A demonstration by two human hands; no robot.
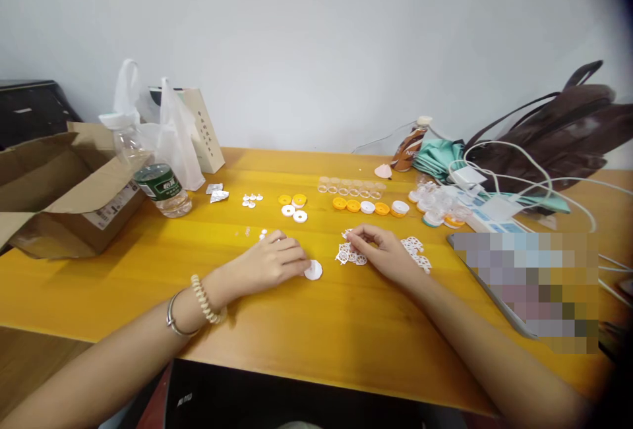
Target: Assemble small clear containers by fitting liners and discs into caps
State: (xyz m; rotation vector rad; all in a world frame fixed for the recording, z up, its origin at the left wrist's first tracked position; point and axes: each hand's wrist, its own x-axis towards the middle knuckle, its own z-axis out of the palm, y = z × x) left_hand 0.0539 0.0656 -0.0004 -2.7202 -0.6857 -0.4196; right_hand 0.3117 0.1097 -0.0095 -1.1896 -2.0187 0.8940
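My left hand (270,261), with a beaded bracelet and a bangle at its wrist, is closed with its fingertips at the left edge of a flat white disc (313,271) low over the table. Over a pile of white openwork wheel-shaped pieces (350,256), my right hand (378,250) pinches with thumb and forefinger at the pile's back edge. One such piece shows at those fingertips. A second group of openwork pieces (420,261) lies partly hidden behind the right hand. Small white discs (264,234) are just beyond the left hand.
Behind the hands stand rows of clear cups (351,188) and orange and white rings (366,207). More rings (293,208) and small white knobs (252,200) lie left. A water bottle (161,185) and cardboard box (99,218) flank the left; a tablet (519,290), cables and bag (558,126) the right.
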